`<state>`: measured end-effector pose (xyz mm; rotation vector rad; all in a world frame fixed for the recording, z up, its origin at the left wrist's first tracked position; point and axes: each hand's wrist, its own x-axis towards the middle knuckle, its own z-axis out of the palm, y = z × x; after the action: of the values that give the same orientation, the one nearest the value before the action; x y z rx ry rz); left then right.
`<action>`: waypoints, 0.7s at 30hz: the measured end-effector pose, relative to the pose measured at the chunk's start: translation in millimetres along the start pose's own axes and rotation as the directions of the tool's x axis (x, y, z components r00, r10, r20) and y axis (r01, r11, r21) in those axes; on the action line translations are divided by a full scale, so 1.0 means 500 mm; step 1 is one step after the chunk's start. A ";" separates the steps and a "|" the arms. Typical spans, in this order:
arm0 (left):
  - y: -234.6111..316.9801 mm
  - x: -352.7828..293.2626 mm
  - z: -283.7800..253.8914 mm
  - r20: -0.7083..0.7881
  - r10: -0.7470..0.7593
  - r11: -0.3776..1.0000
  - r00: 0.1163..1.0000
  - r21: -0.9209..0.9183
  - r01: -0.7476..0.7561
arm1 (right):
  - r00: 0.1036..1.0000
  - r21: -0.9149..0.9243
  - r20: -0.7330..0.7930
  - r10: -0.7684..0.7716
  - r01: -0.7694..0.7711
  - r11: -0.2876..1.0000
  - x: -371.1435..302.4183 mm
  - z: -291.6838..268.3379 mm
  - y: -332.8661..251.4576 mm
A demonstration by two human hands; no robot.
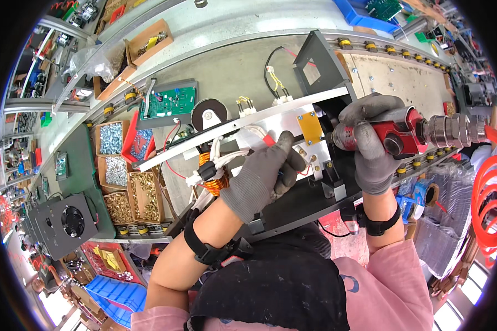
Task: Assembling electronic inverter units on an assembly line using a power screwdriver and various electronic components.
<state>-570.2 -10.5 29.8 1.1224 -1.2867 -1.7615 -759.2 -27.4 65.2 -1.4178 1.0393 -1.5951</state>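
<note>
My right hand (370, 149), in a grey work glove, is wrapped round a red air tool (398, 137) with silver hose fittings at its right end. The tool lies across the right end of a black metal chassis (292, 212), its front end beside a yellow plate (310, 128). My left hand (268, 175), gloved too, is over the middle of the chassis with fingers curled and pressed together; what they hold, if anything, is hidden. By its wrist are an orange copper coil (218, 183) and white wires (226, 157). A long silver metal bar (243, 122) runs along the far side.
Cardboard boxes of screws (145, 196) and a red bin (141, 138) stand left, near a green circuit board (171, 103) and a black round part (209, 115). A black fan housing (66, 223) is farther left. A red coiled hose (487, 204) hangs at right.
</note>
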 end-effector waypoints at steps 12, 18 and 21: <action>0.035 -0.018 -0.012 0.196 -0.435 0.898 0.879 0.022 0.439 | 0.986 0.074 -0.094 0.137 -0.131 0.989 -0.018 0.006 -0.012; 0.039 -0.039 -0.015 0.108 -0.488 0.863 0.866 -0.088 0.497 | 0.997 0.024 0.018 0.078 -0.079 0.997 0.006 0.007 -0.023; 0.038 -0.037 -0.024 0.150 -0.454 0.868 0.878 -0.149 0.474 | 0.992 0.107 -0.004 0.125 -0.124 0.987 0.019 0.010 -0.040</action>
<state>-551.2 -3.8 50.9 1.3217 -0.9347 -2.2727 -755.8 -28.8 87.4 -1.2504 1.0139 -1.5455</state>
